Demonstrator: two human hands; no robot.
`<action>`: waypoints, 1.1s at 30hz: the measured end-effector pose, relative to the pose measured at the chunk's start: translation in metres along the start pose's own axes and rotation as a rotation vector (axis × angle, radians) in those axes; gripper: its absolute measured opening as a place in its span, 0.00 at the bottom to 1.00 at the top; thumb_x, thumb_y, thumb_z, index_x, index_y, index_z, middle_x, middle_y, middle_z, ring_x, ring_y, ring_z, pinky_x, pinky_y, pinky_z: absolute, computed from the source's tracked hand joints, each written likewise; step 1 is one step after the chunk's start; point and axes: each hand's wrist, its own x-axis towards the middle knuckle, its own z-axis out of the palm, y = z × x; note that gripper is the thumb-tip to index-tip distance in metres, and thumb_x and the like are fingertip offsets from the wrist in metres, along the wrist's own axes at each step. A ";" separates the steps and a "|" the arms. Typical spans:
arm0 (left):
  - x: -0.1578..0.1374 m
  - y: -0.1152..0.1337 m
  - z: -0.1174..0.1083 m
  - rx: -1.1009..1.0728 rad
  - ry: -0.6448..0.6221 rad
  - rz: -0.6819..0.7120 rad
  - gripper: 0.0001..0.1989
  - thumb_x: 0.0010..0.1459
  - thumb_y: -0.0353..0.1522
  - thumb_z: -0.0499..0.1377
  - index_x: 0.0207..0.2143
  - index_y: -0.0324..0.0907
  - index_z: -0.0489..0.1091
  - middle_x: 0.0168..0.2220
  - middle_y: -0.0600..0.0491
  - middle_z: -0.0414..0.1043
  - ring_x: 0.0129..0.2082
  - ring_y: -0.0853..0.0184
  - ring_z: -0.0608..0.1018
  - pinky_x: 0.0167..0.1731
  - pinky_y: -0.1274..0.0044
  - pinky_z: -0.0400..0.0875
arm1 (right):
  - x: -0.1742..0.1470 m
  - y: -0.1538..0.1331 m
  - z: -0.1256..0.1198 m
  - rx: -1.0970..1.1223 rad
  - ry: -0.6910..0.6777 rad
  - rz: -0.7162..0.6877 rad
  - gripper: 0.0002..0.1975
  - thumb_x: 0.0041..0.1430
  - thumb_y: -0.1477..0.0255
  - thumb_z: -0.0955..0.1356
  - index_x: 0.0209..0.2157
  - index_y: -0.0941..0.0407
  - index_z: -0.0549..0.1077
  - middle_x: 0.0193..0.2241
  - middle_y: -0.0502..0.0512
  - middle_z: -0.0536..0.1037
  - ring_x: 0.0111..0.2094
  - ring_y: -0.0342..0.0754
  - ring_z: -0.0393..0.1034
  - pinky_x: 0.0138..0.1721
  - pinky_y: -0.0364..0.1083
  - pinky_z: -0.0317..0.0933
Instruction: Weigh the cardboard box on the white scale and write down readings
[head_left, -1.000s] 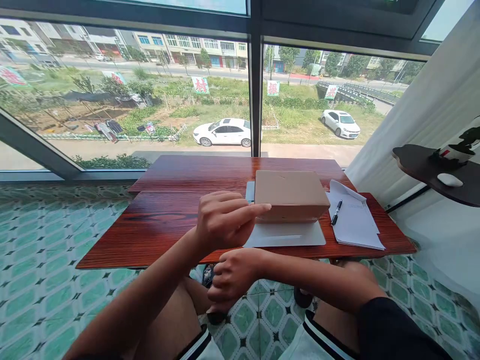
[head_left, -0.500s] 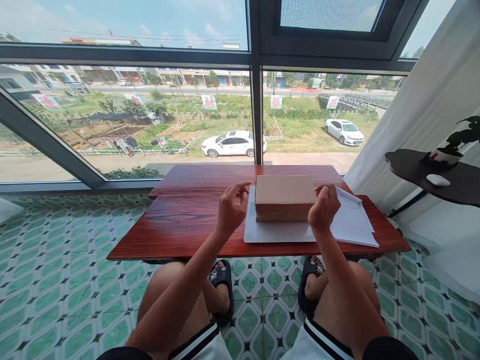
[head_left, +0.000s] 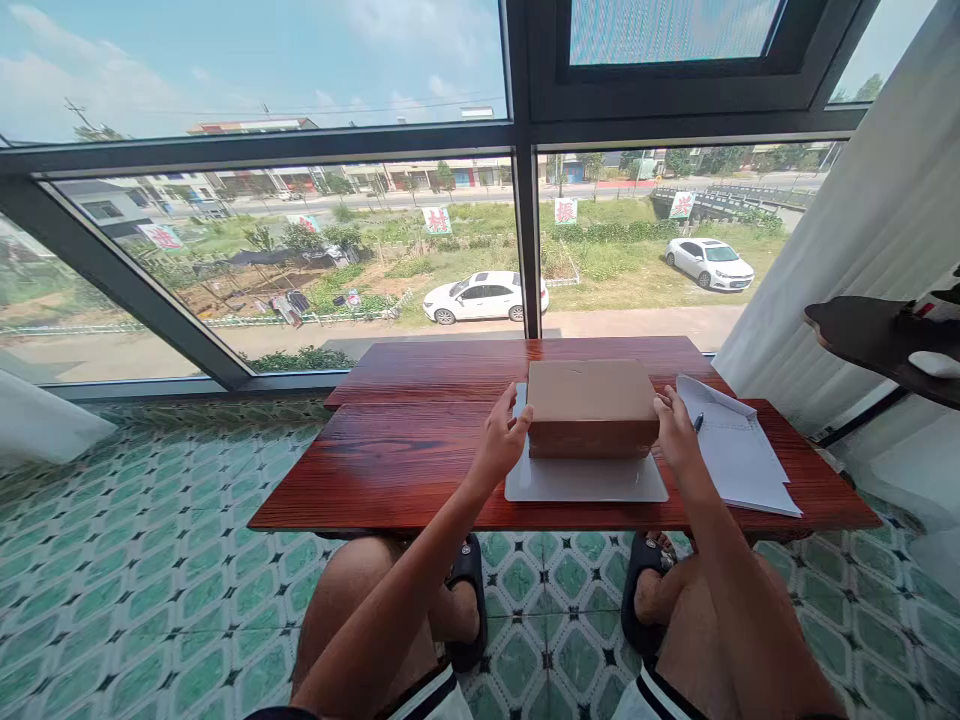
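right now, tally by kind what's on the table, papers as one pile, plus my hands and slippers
Cardboard box: 1
Flat pale board: 1
Paper pile: 1
Pen: 1
Hands: 2
Slippers: 2
Total: 8

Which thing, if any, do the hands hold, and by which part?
The left hand and right hand flank the cardboard box at its short ends; whether they actually grip it cannot be told.
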 end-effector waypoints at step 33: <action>-0.008 0.029 0.007 0.151 -0.096 0.020 0.33 0.67 0.46 0.51 0.69 0.39 0.58 0.64 0.42 0.68 0.61 0.51 0.72 0.60 0.63 0.64 | -0.020 -0.027 -0.023 -0.350 -0.060 -0.199 0.23 0.65 0.69 0.52 0.43 0.56 0.76 0.39 0.66 0.79 0.35 0.57 0.68 0.35 0.51 0.54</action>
